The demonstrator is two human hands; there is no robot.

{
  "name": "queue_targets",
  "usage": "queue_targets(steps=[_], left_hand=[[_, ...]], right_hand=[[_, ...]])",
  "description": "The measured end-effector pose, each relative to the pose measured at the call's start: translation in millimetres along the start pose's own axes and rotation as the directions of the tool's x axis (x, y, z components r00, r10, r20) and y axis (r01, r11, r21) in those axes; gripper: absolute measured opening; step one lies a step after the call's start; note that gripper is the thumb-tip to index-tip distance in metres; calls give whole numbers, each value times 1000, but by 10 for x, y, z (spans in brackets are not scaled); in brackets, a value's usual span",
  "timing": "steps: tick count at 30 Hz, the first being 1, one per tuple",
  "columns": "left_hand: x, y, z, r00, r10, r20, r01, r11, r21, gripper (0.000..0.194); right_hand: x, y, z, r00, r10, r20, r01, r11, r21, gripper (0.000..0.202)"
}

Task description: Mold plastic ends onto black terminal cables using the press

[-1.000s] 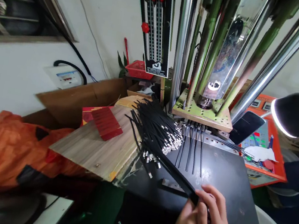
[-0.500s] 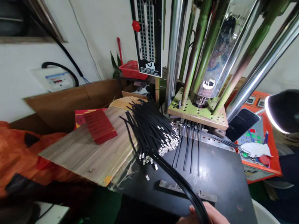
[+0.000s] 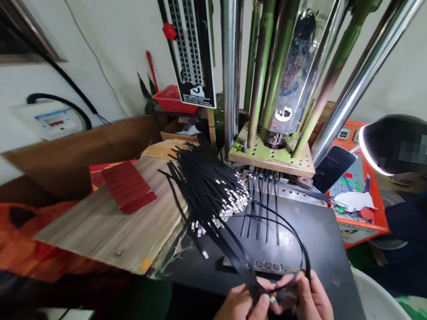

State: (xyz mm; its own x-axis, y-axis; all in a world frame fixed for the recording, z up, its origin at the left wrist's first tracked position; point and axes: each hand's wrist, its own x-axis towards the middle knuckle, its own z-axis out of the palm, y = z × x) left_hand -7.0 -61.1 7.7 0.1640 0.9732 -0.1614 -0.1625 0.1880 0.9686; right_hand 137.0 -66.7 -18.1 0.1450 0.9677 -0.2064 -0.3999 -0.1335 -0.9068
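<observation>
My left hand (image 3: pixel 239 315) is closed round a bundle of thin black cables (image 3: pixel 235 247) near the front edge of the dark metal plate (image 3: pixel 319 231). Beside it my right hand (image 3: pixel 313 311) grips black cables too, which bow up in a loop (image 3: pixel 301 241) over the plate. Small connector ends show between the two hands, blurred. Behind lies a big pile of black cables (image 3: pixel 206 178) with silvery connector ends (image 3: pixel 236 199). A slim metal bar (image 3: pixel 257 266) with several slots lies just beyond my hands.
A press with a drilled plate (image 3: pixel 272 160) stands over several cables. Left are a wooden board (image 3: pixel 107 219) and a red booklet (image 3: pixel 130 187). On the right are an orange control box (image 3: pixel 380 216), a phone (image 3: pixel 334 168), a lit lamp (image 3: pixel 394 145) and a white round rim (image 3: pixel 387 312).
My hands have moved apart from one shared grip on the bundle. Cables now loop up from the right hand, and the slotted bar shows more fully. The view has shifted right.
</observation>
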Motion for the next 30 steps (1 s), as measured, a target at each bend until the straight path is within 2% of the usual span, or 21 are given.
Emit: queue_targets(steps=[3,8,11,15,17,19,22,26,28,30], left_hand=[[-11,-111,0,999,-11,-39,8,997,-76,20],[-35,-357,84,981,-186,-63,164,953,-255,33],[30,-315,125,980,-160,-117,114,939,-325,39],[125,-122,130,990,-57,-127,-8,887,-462,39],[135,-42,96,990,-49,-131,-25,860,-509,37],[123,13,33,988,-63,-143,-24,842,-540,32],[100,66,-90,978,-97,-187,-39,789,-614,30],[86,89,-214,973,-182,-142,14,660,-751,40],[65,72,-232,972,-204,-114,50,657,-752,45],[20,46,-229,976,-188,-111,56,705,-707,49]], right_hand=[[-9,10,70,1000,-9,17,11,990,-137,38],[-127,34,289,999,6,-32,-11,988,-153,41],[-168,37,418,996,-6,-85,1,998,-65,43],[-136,78,468,970,-81,-228,101,992,79,40],[-112,103,441,961,-42,-273,102,973,208,35],[-103,120,394,964,17,-266,68,949,307,34],[-116,129,296,971,48,-234,39,934,356,38],[-143,113,100,960,139,-244,-66,956,287,43],[-147,80,-31,976,127,-178,-87,973,215,46],[-148,29,-170,996,60,-71,-49,988,145,46]])
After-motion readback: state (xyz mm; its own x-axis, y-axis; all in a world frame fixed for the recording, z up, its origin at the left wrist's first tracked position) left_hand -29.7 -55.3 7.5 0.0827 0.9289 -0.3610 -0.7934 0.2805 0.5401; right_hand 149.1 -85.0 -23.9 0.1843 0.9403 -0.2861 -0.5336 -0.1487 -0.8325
